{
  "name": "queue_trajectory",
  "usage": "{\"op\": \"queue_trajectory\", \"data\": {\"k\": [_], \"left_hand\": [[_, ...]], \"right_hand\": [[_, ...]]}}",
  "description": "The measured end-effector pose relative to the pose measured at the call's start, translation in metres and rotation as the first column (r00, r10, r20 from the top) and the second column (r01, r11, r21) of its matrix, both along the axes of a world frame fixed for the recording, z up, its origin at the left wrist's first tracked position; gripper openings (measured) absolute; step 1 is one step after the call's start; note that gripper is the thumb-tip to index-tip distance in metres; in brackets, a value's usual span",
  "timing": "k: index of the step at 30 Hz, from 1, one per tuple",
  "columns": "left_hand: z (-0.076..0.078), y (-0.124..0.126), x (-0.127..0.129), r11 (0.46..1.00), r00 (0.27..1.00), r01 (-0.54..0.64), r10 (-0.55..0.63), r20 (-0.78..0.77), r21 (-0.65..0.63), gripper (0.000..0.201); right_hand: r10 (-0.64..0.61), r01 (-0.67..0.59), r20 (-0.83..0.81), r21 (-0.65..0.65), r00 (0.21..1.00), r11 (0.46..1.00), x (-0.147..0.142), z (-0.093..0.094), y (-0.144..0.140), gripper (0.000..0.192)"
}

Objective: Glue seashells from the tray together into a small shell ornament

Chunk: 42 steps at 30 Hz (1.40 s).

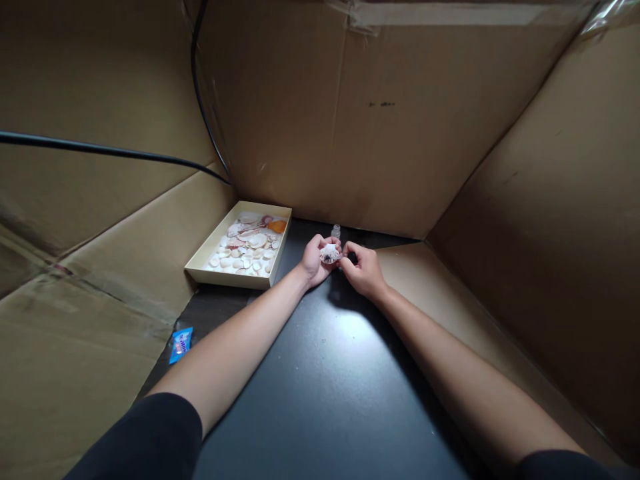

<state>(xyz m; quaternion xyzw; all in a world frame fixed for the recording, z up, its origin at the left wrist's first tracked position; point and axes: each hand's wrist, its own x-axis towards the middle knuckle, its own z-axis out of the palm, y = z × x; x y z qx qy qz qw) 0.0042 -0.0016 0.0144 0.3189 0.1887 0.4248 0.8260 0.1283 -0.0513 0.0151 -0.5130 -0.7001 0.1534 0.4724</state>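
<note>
At the far left, a black cable (100, 151) is seen running across the cardboard wall (380, 120) that encloses the work area on three sides. Lower down, a small blue wrapper (181, 344) lies at the left edge of the dark tabletop (325, 393), well apart from everything else. Further in, a shallow cream tray (227, 275) is set against the left cardboard panel; it is filled with pale shells (247, 248) in a loose layer, with one orange piece at its far corner, so that they are kept together and within reach. Just to the right of the tray, the left hand (315, 259) is closed around a small white shell (329, 253), which is held up off the tabletop and turned toward the other hand. The right hand (364, 269) is brought against it, the fingertips pinched at the shell's right edge, apparently on something small that cannot be made out. Just behind the hands, a tiny clear bottle (336, 231) stands upright near the back wall, close enough to be reached.
</note>
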Motion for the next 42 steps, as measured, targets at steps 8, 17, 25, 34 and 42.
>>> {"op": "queue_trajectory", "data": {"k": [8,17,25,34,42], "left_hand": [[0.0023,-0.0016,-0.0001,1.0,1.0,-0.019,0.019,0.001,-0.013,0.015],[0.0011,-0.0009,0.0001,1.0,1.0,-0.013,0.013,-0.003,-0.019,0.014],[-0.0004,0.0003,0.0,1.0,1.0,0.0,0.0,0.002,-0.001,0.014],[0.0001,-0.0008,-0.0009,1.0,1.0,0.008,-0.008,-0.01,0.016,0.014],[-0.0008,-0.0007,-0.0008,1.0,1.0,0.023,-0.023,0.011,0.004,0.016]], "right_hand": [[0.026,-0.026,0.024,-0.008,0.999,1.0,-0.0004,-0.0013,0.0001,0.013],[0.045,-0.045,0.004,-0.01,0.999,0.999,0.001,-0.0016,0.0008,0.013],[-0.015,0.014,-0.041,-0.007,0.999,1.0,0.0013,-0.0017,0.0012,0.011],[-0.035,0.036,-0.062,0.015,0.997,0.999,0.0038,-0.0032,0.0025,0.012],[-0.035,0.038,-0.091,0.025,0.995,0.999,0.0038,-0.0004,0.0014,0.012]]}}
